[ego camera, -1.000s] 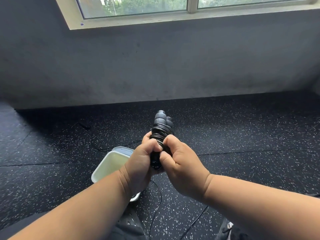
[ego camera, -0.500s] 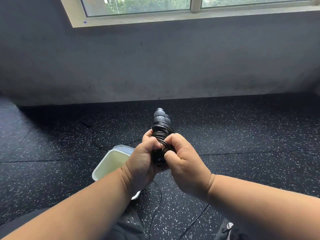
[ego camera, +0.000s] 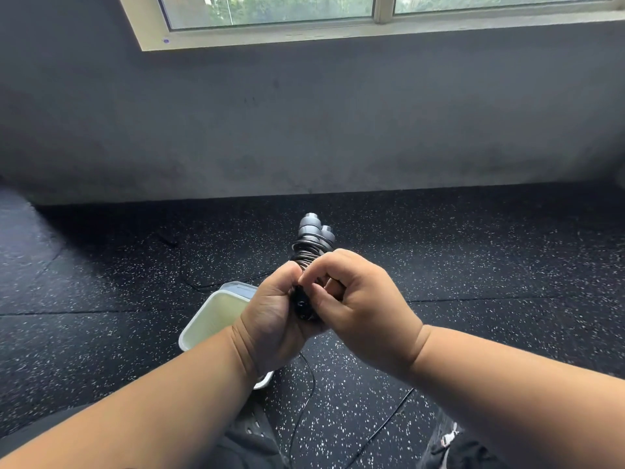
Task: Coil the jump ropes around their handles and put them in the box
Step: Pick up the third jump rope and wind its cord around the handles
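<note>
Loose thin black cord [ego camera: 306, 394] trails on the floor below the grip, toward the dark shoes. Left hand [ego camera: 270, 324] is wrapped around the lower end of the two black jump-rope handles with grey caps [ego camera: 313, 243], held together, tilted up and away. Right hand [ego camera: 363, 308] pinches at the black coiled rope [ego camera: 304, 253] just under the wound turns, fingers curled; both hands touch at the bundle. Open white rectangular plastic box [ego camera: 216, 313] sits on the black speckled rubber floor [ego camera: 473, 265] just left of and under the left hand, partly hidden by the wrist. Grey wall [ego camera: 304, 123] and window [ego camera: 270, 8] beyond.
</note>
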